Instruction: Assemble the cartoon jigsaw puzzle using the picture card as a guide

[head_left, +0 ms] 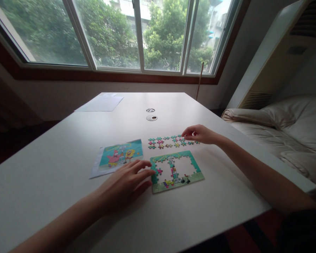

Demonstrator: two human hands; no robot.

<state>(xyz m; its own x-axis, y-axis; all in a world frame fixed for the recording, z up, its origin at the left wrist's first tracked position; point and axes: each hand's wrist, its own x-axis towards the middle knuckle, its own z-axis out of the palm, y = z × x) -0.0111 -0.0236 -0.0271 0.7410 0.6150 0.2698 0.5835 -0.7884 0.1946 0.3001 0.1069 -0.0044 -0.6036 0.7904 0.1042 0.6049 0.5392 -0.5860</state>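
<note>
White worktop [68, 151] bears a rectangular green cardboard jigsaw board [158, 187], likely light, stiff, best edge-held: left hand [126, 177] at nine o'clock, fingers apart; right hand [200, 134], pinch unclear, by small teal pieces [176, 144] at one.

Head view: no text, label, brand, number or sign legible to me. Picture sheet [123, 156], left of centre, and puzzle board [194, 177], lower centre: any lettering too small for me to read. Papers [101, 104], farther up at left: likewise.
</note>
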